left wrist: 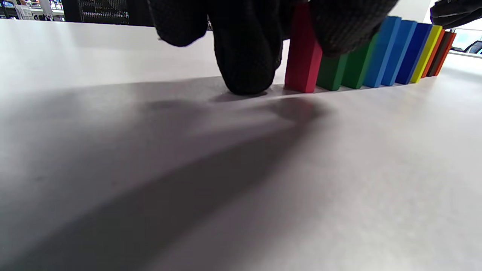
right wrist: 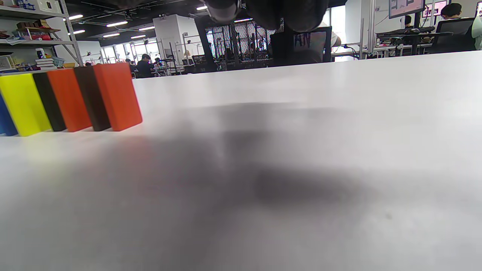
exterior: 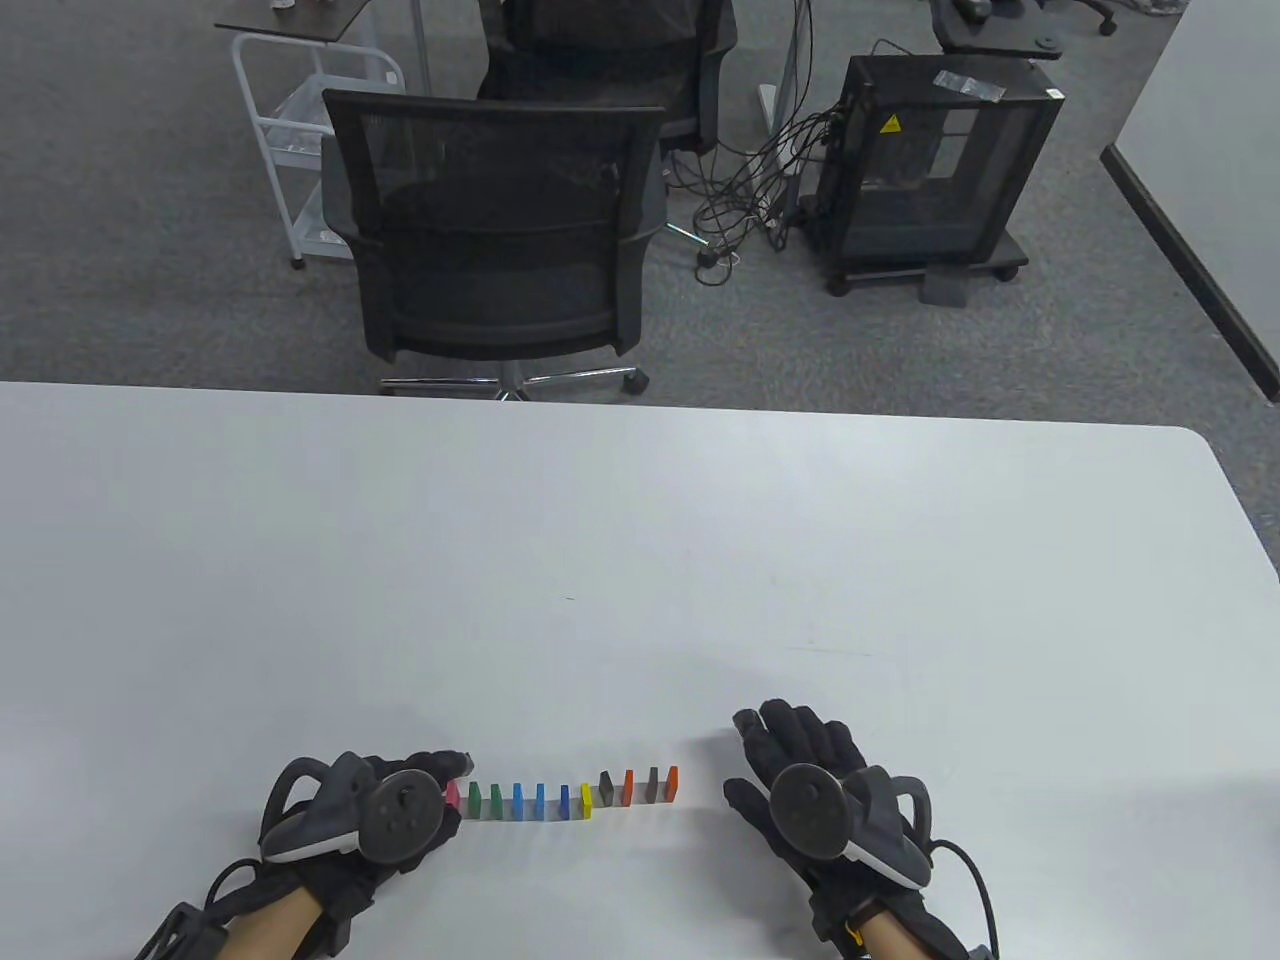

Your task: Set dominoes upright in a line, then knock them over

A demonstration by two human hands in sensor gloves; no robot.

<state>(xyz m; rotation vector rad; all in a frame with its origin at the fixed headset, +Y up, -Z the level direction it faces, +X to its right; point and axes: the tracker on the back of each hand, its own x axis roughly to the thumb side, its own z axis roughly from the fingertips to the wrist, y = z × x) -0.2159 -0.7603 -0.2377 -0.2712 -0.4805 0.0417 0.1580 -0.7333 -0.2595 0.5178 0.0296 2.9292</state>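
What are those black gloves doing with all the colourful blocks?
A person is setting up dominoes on a white table. A row of dominoes stands upright in a line: pink, green, blue, yellow, dark ones and orange. The left hand is at the pink domino on the row's left end, fingers around its top. The right hand rests open on the table just past the orange domino at the other end, not touching it. Nothing has fallen.

Eleven dominoes (exterior: pixel 572 795) stand on one table (exterior: pixel 640 560), with two gloved hands and two chairs (exterior: pixel 495 220).
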